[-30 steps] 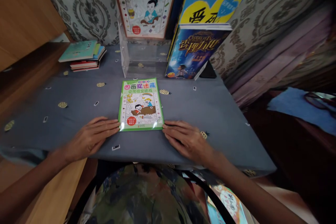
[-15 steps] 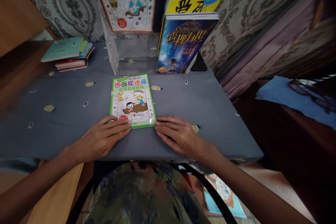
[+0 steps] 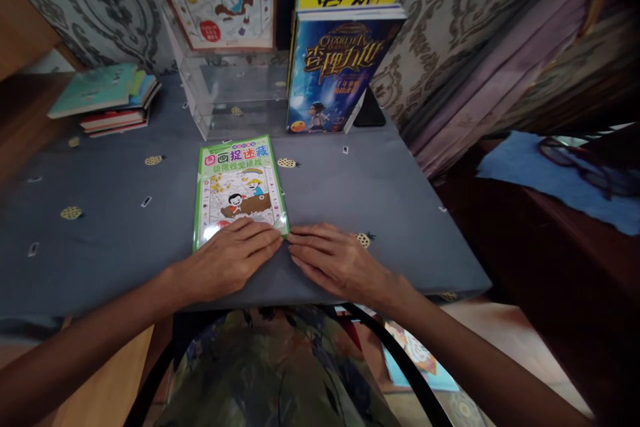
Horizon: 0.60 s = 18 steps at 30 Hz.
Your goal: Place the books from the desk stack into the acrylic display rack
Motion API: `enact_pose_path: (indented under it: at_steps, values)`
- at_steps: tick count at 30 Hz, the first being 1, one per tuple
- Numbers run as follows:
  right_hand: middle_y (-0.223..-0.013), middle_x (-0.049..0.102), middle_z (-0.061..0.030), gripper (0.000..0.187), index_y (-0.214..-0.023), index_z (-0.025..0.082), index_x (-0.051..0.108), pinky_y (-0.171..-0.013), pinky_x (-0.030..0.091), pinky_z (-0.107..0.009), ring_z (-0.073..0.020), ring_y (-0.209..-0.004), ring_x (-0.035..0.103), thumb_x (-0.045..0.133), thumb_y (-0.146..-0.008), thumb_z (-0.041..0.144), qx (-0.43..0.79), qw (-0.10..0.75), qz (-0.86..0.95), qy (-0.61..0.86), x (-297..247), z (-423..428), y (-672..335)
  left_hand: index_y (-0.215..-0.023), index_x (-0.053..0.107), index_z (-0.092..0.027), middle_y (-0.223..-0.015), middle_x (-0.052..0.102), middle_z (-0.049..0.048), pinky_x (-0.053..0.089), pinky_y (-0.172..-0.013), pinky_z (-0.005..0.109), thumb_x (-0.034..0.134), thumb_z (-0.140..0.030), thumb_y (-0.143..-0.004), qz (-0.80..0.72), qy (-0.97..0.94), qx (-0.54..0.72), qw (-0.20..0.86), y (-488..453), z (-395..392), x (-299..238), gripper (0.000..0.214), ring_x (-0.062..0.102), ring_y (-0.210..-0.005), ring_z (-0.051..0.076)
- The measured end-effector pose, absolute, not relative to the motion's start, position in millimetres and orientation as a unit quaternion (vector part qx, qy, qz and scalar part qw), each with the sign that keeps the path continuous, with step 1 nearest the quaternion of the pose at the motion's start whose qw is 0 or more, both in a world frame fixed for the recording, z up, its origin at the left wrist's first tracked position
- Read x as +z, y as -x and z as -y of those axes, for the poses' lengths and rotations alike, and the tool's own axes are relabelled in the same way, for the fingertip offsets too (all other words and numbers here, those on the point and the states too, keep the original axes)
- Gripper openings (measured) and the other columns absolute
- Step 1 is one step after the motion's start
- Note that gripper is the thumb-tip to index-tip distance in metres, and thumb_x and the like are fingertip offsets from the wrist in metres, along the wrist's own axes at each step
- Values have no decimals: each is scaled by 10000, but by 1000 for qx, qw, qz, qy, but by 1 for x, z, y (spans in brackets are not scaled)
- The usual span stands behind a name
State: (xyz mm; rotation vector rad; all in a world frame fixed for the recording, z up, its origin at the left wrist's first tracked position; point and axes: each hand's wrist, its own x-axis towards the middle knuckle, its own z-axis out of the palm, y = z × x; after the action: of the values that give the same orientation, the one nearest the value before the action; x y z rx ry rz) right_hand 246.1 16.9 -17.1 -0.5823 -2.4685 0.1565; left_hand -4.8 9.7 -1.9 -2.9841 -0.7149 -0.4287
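Note:
A green-bordered picture book with a cartoon cover lies shut on the cloth-covered table in front of me. My left hand rests palm down over its lower edge, fingers stretched out toward the lower right corner and covering part of the cover. My right hand lies at that same corner, its fingers extended and close together, the tips touching the book's edge. The fingertips of both hands almost meet there. Whether the right thumb is under the cover cannot be made out.
Behind the book stands a clear acrylic rack. A blue paperback stands upright beside it, with a black phone-like object behind. Stacked books lie at the back left. A blue cloth with glasses is at right.
My left hand has slid right along the book's lower edge toward my right hand. My right hand stays at the corner. The whole view has shifted slightly.

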Motion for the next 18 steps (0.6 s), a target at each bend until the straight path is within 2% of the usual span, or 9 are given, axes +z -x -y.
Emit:
enact_pose_path:
  at_steps: [9, 13, 18]
  values:
    - [-1037, 778, -93, 210, -991, 165, 730, -898, 606, -415, -213, -1009, 706, 520, -992, 179, 91, 315, 918, 224, -18, -19, -244, -1352, 563, -119, -1261, 678, 146, 523, -951, 431, 338, -109, -999, 242, 958, -151, -10, 2, -12, -8, 418, 597, -1160, 254]
    - [-947, 775, -68, 217, -922, 184, 724, -875, 594, -404, -201, -939, 692, 518, -990, 175, 117, 318, 912, 232, -17, -22, -243, -1283, 611, -128, -1200, 704, 130, 545, -915, 407, 355, -123, -1005, 244, 955, -165, -22, -1, -15, -6, 378, 613, -1121, 240]
    - [-943, 776, -68, 194, -908, 164, 711, -892, 596, -402, -202, -934, 693, 533, -984, 167, 105, 334, 910, 222, -16, -23, -242, -1180, 655, -110, -1191, 706, 137, 562, -906, 408, 376, -115, -1000, 243, 957, -160, -19, -3, -18, -4, 332, 634, -1110, 240]
